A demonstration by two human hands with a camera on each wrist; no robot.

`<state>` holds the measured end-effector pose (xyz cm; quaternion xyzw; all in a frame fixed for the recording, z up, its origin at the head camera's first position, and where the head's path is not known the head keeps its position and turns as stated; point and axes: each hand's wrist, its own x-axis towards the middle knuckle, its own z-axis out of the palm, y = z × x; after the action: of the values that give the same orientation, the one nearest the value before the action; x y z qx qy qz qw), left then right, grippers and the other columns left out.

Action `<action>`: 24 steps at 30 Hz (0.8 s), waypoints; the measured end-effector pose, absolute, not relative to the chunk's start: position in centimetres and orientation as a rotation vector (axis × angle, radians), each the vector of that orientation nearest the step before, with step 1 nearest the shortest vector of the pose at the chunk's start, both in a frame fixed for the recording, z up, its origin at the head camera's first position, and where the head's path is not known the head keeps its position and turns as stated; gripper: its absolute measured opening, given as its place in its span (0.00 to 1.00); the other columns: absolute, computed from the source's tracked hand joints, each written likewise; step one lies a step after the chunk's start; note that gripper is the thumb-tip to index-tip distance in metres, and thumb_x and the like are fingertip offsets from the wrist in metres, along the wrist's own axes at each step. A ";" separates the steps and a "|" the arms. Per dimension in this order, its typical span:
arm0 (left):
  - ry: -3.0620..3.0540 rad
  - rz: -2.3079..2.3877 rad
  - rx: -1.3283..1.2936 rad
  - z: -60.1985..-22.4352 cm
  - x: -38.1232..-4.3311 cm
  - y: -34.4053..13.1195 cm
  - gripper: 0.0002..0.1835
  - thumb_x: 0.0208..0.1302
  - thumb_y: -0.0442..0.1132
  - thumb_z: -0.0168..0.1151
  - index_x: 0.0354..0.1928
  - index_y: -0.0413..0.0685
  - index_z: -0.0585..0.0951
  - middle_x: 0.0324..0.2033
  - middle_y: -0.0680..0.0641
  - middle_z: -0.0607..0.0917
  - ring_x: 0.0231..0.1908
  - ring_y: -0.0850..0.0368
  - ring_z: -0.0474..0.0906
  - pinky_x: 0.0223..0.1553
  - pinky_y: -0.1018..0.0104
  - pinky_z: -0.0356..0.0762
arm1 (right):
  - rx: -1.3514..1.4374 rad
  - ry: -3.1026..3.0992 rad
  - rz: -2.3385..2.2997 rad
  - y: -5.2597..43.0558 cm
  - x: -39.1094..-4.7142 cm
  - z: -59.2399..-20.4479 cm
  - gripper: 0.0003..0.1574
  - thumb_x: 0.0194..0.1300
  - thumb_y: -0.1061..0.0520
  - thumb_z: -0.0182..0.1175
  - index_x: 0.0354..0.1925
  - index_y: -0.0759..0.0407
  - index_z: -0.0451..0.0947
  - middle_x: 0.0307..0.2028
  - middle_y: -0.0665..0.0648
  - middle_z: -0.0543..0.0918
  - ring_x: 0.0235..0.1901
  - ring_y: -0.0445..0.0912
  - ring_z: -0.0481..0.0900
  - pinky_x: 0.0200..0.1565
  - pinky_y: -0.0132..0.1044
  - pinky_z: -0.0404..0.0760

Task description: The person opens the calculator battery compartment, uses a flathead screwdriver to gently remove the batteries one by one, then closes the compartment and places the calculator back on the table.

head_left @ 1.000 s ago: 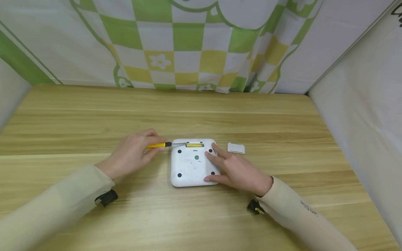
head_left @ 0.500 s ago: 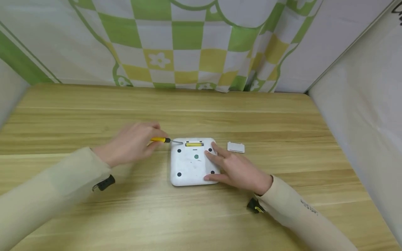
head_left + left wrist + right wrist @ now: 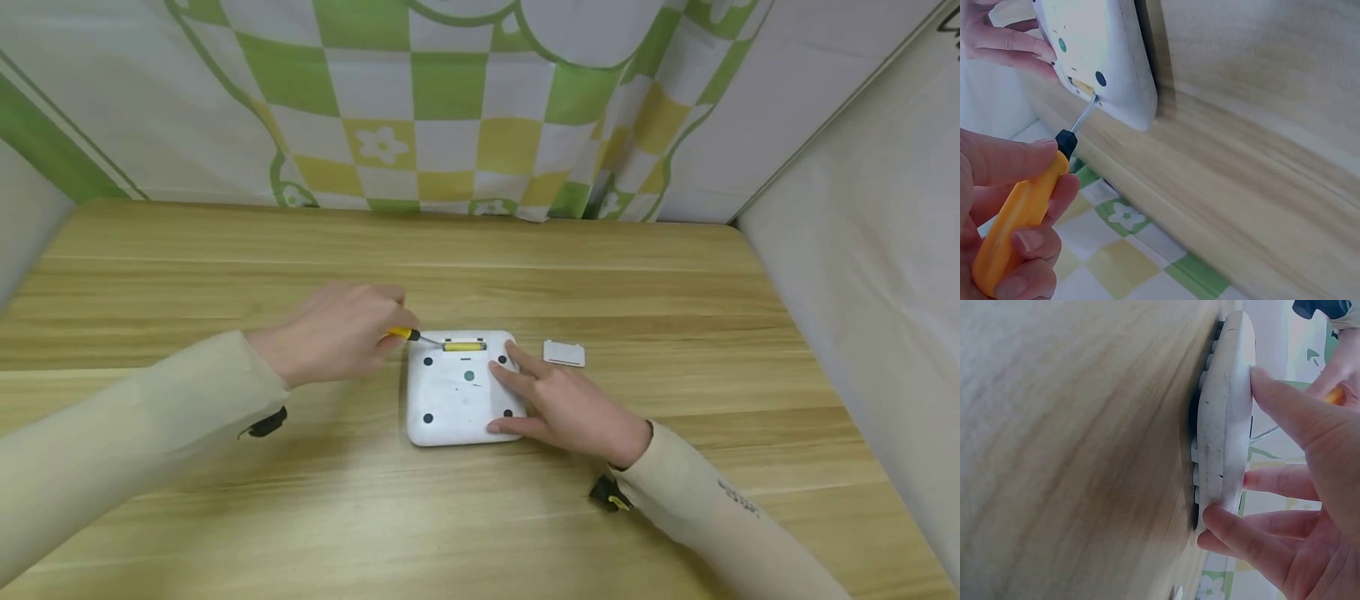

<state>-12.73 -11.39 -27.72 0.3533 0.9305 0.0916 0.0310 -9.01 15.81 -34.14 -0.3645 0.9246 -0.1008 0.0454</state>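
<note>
A white calculator [image 3: 453, 400] lies keys down on the table, with round black feet on its back. In its uncovered slot sits a yellow battery [image 3: 465, 347]. My left hand [image 3: 341, 329] grips a screwdriver [image 3: 1016, 228] by its yellow handle, thumb along the side and fingers curled round. The thin metal shaft slopes down to the battery's left end, tip right at the slot's edge. Spread fingers of my right hand [image 3: 573, 408] press on the calculator's right side; in the right wrist view some fingertips touch its side edge and keys [image 3: 1197, 474] show underneath.
A small white battery cover [image 3: 564, 353] lies on the wooden table [image 3: 480, 525], right of the calculator. Behind the table's far edge hangs a green, yellow and white checked cloth [image 3: 450, 92]. Pale cloth walls stand at both sides.
My left hand lifted the screwdriver tip back from the battery, then moved right and brought it to the battery's left end again, shaft now steeper. Right hand and calculator have barely moved.
</note>
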 end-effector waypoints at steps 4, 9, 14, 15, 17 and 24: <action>2.860 0.255 1.133 -27.4 -12.9 -11.1 0.10 0.53 0.29 0.60 0.35 0.49 0.86 0.21 0.52 0.72 0.17 0.59 0.62 0.16 0.71 0.57 | -1.119 2.824 -0.317 15.8 -9.0 -34.2 0.44 0.58 0.33 0.57 0.64 0.57 0.66 0.65 0.69 0.64 0.39 0.50 0.84 0.43 0.39 0.82; 2.851 0.296 1.154 -27.6 -13.1 -11.3 0.11 0.53 0.29 0.61 0.37 0.48 0.86 0.21 0.52 0.73 0.19 0.60 0.62 0.18 0.71 0.57 | -1.120 2.822 -0.321 15.9 -9.0 -34.2 0.44 0.58 0.34 0.57 0.64 0.57 0.66 0.65 0.69 0.64 0.40 0.50 0.84 0.43 0.38 0.81; 2.869 0.406 1.137 -28.5 -13.0 -12.1 0.12 0.53 0.32 0.65 0.42 0.48 0.85 0.27 0.52 0.78 0.21 0.62 0.66 0.22 0.71 0.63 | -1.122 2.819 -0.326 15.9 -9.0 -34.3 0.44 0.58 0.34 0.57 0.64 0.57 0.65 0.65 0.69 0.63 0.41 0.50 0.84 0.43 0.37 0.81; 2.876 0.426 1.133 -28.8 -12.9 -12.3 0.12 0.53 0.33 0.66 0.42 0.48 0.85 0.27 0.52 0.79 0.21 0.63 0.66 0.22 0.71 0.64 | -1.124 2.819 -0.328 15.9 -9.0 -34.3 0.44 0.58 0.34 0.57 0.64 0.57 0.65 0.65 0.69 0.63 0.41 0.50 0.83 0.43 0.37 0.81; 2.890 0.467 1.119 -29.3 -12.8 -12.7 0.13 0.54 0.34 0.66 0.43 0.49 0.85 0.29 0.52 0.80 0.20 0.64 0.66 0.21 0.71 0.64 | -1.130 2.821 -0.328 15.9 -9.0 -34.3 0.44 0.58 0.34 0.57 0.64 0.58 0.66 0.65 0.69 0.63 0.42 0.50 0.83 0.43 0.37 0.81; 2.941 0.571 1.036 -31.1 -12.2 -13.6 0.13 0.57 0.37 0.64 0.46 0.50 0.84 0.28 0.52 0.78 0.21 0.63 0.64 0.20 0.72 0.62 | -1.165 2.831 -0.331 16.0 -9.1 -34.4 0.44 0.58 0.34 0.57 0.63 0.59 0.66 0.64 0.69 0.64 0.46 0.52 0.82 0.44 0.38 0.81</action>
<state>-12.22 -13.56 -31.07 0.3269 0.9276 0.1802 -0.0141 -9.08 15.96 -34.41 -0.3781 0.9189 -0.1075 0.0313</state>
